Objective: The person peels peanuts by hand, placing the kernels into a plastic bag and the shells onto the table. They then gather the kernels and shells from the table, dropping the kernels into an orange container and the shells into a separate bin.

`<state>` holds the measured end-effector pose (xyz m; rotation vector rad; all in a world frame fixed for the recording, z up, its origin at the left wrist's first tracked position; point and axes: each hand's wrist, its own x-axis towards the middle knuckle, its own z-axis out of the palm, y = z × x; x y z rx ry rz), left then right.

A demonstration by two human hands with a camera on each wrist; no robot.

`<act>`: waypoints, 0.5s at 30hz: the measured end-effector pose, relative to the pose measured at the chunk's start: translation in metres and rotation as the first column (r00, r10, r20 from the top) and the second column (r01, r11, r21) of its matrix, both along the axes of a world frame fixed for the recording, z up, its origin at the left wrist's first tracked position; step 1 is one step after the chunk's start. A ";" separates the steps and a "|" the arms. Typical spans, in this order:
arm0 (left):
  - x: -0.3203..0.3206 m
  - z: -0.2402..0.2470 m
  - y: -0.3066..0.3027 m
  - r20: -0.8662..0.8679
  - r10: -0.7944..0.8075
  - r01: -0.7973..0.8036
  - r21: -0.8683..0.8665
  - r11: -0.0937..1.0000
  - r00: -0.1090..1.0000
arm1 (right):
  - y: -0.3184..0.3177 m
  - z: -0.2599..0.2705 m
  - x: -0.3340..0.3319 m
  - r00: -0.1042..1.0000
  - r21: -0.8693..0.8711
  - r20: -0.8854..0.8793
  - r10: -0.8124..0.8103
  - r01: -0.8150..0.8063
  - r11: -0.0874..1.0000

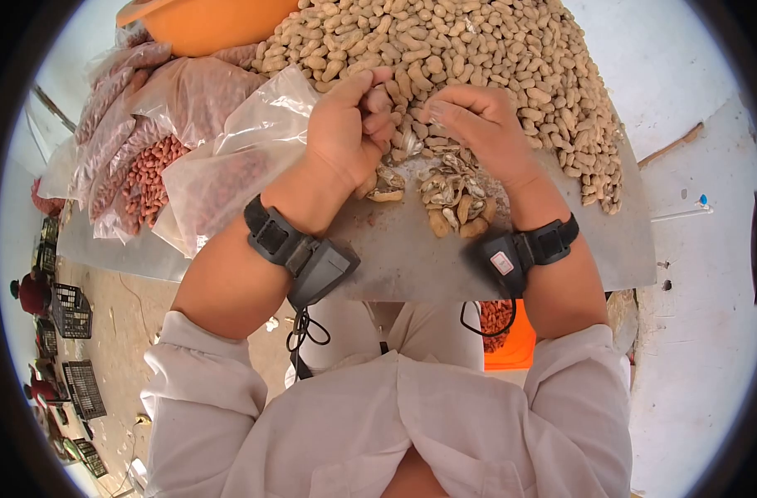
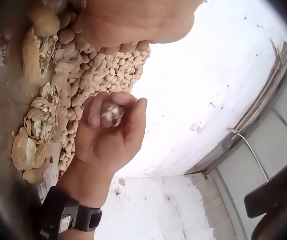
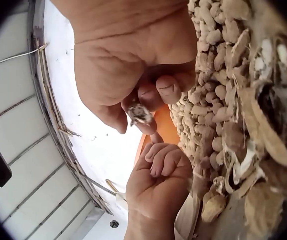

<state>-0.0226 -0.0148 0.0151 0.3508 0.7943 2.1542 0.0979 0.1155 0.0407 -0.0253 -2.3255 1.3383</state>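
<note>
My right hand (image 1: pixel 486 133) pinches a small pale, broken peanut shell (image 3: pixel 141 114) between thumb and fingers; the left wrist view shows the same pale piece (image 2: pixel 112 115). Left of it, a short gap away, my left hand (image 1: pixel 341 137) is raised with its fingers curled in toward the palm (image 3: pixel 158 185); nothing shows in its grasp, though the inside of the fingers is partly hidden. Beneath and between the hands lie opened shells (image 1: pixel 457 195) on the metal table (image 1: pixel 395 266). A large heap of unshelled peanuts (image 1: pixel 511 50) spreads behind both hands.
An orange basin (image 1: pixel 204 25) stands at the back left. Clear plastic bags (image 1: pixel 179 104) and red kernels (image 1: pixel 153 170) lie at the left. Below the table's front edge is an orange container (image 1: pixel 515 340) with red contents. Black crates (image 1: pixel 84 388) sit on the floor at far left.
</note>
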 end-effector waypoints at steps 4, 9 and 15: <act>-0.004 -0.002 0.001 -0.025 0.020 -0.020 0.004 1.000 0.999 | 0.007 0.009 0.001 0.983 0.121 0.184 -0.025 0.002 0.993; -0.004 -0.005 0.003 -0.020 0.034 -0.034 -0.001 0.999 0.999 | 0.015 -0.025 -0.013 0.972 0.464 0.122 -0.202 0.123 0.877; 0.001 -0.005 0.004 -0.028 -0.032 0.031 -0.052 0.998 0.999 | 0.009 -0.031 -0.020 0.937 0.621 0.146 -0.317 0.163 0.766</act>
